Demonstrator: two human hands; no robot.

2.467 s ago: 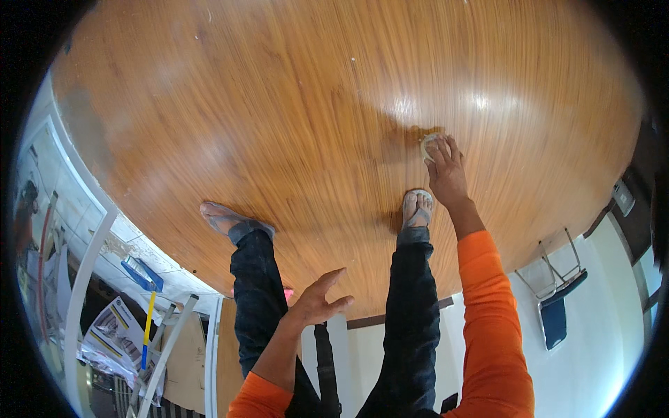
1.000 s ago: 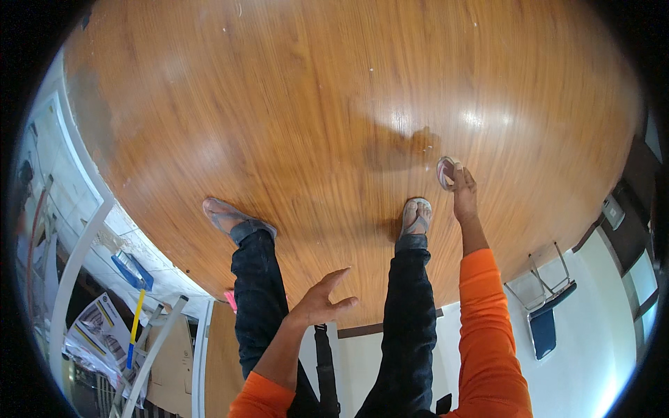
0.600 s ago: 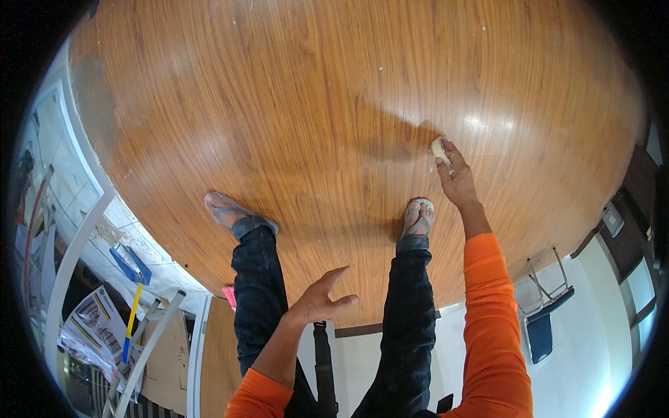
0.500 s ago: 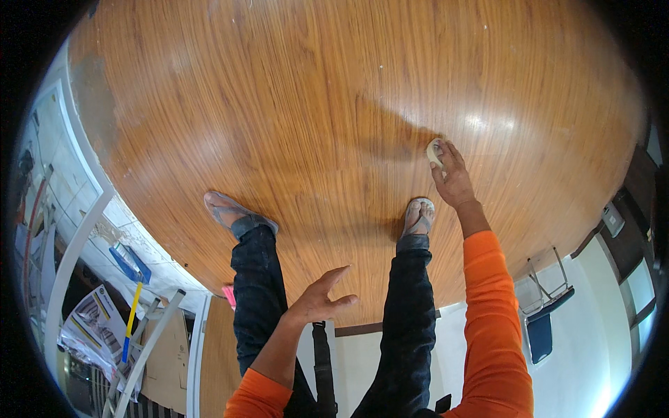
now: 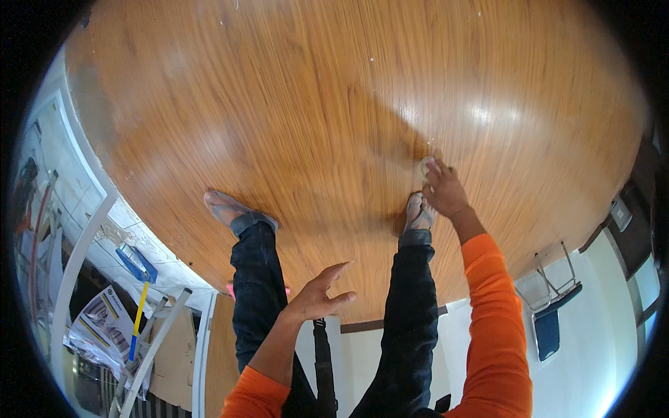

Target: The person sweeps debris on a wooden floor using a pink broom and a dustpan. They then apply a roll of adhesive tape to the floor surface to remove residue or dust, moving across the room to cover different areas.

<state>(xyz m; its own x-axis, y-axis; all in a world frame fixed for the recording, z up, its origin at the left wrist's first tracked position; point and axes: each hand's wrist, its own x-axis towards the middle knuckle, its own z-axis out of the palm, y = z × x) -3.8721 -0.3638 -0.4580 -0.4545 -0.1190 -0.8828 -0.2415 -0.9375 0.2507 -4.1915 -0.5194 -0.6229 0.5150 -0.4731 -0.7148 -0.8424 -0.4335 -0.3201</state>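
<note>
My right hand point(image 5: 444, 189) reaches forward over the wood-grain floor point(image 5: 279, 125), just past my right foot. Its fingers are closed on a roll of tape point(image 5: 424, 167), pale and ring-shaped, partly covered by the fingertips. Whether the roll touches the floor I cannot tell. My left hand point(image 5: 319, 296) hangs in the air between my legs, thumb and fingers apart, with nothing in it.
My sandalled feet point(image 5: 418, 212) stand apart on the floor. At the left, beyond a white frame, are a ladder point(image 5: 157, 348), a blue dustpan-like tool point(image 5: 136, 263) and cardboard point(image 5: 174, 359). A dark blue chair point(image 5: 548, 333) stands at the right by a pale wall.
My right hand has drawn slightly back and left, closer to my right foot, and the tape roll has turned in its fingers. The left hand stays nearly still.
</note>
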